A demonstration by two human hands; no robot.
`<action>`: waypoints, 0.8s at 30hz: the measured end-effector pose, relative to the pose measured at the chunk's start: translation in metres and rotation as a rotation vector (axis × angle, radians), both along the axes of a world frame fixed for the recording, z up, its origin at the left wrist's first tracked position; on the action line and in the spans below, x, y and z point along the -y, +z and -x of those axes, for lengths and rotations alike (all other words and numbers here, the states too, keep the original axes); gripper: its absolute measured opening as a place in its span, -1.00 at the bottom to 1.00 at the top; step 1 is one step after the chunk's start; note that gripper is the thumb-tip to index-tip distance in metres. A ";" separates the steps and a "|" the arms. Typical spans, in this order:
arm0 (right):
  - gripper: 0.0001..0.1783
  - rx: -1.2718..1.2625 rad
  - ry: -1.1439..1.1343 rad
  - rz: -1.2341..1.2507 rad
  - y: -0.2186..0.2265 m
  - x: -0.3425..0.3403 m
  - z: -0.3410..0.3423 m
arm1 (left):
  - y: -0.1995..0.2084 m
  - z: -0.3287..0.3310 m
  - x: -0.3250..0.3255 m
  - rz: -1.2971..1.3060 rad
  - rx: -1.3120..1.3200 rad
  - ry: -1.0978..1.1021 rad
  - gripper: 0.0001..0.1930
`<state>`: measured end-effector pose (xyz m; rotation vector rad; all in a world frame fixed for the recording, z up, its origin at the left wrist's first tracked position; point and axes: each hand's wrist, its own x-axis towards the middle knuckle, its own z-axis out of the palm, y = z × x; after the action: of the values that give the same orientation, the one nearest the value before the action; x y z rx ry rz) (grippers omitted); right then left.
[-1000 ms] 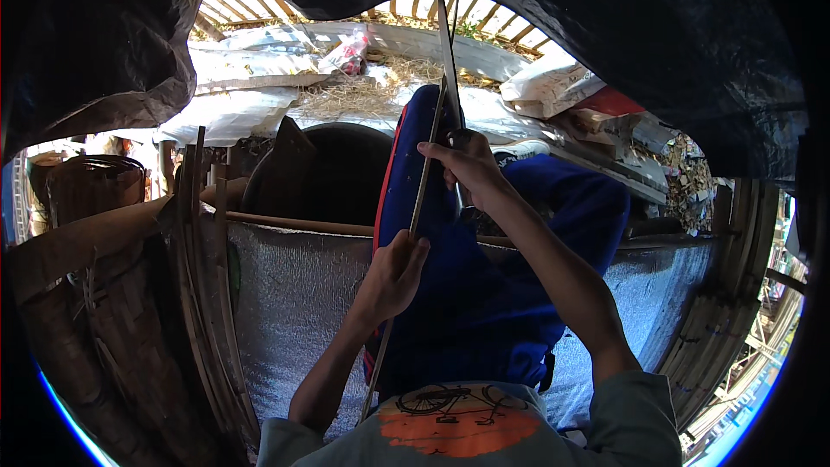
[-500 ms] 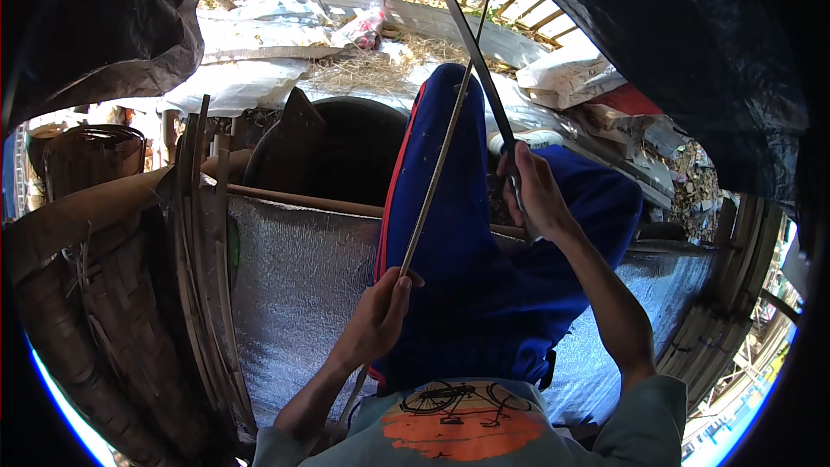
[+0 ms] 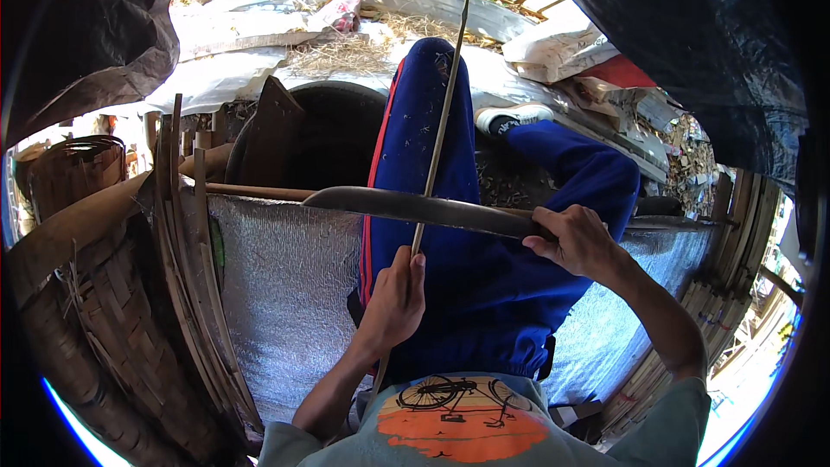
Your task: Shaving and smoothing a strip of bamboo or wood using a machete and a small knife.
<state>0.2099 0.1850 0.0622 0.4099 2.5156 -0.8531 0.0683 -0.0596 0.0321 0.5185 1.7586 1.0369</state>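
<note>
My left hand (image 3: 393, 303) is closed round a long, thin bamboo strip (image 3: 445, 125), which runs up past my raised knee, its lower end passing down beside my forearm. A machete (image 3: 385, 201) lies crosswise over the strip just above that hand, its broad dark blade pointing left. The fingers of my right hand (image 3: 577, 240) are wrapped round the machete at its right end; the handle is mostly hidden. Beneath both is my leg in blue trousers (image 3: 419, 130) with a red side stripe.
Bamboo slats (image 3: 177, 233) stand upright at the left, by a woven bamboo basket (image 3: 125, 311). A large dark round container (image 3: 333, 134) sits beyond the silvery foil sheet (image 3: 281, 285) I sit on. Bundled strips (image 3: 670, 342) lie right. Dark plastic sheeting (image 3: 692, 43) hangs overhead.
The machete has swung from pointing up and away to lying across the strip, its tip now at the left. My right hand has come down and right; my right foot shows more.
</note>
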 end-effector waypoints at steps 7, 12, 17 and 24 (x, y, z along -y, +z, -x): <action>-0.52 -0.061 -0.191 -0.229 -0.022 -0.039 0.026 | -0.001 -0.013 0.000 0.004 0.030 -0.002 -0.74; -0.59 -0.093 -0.336 -0.021 0.000 -0.033 0.009 | 0.006 -0.005 0.000 0.047 0.033 0.014 -0.74; -0.58 -0.116 -0.102 0.095 0.014 0.014 -0.009 | 0.016 0.004 -0.002 0.064 -0.048 -0.015 -0.74; -0.51 0.013 -0.087 0.238 -0.001 0.020 0.000 | 0.013 0.015 -0.004 0.070 -0.009 -0.004 -0.76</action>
<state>0.2104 0.1646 0.0613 0.4461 2.3616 -1.1646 0.0538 -0.0552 0.0453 0.4838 1.7948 0.9672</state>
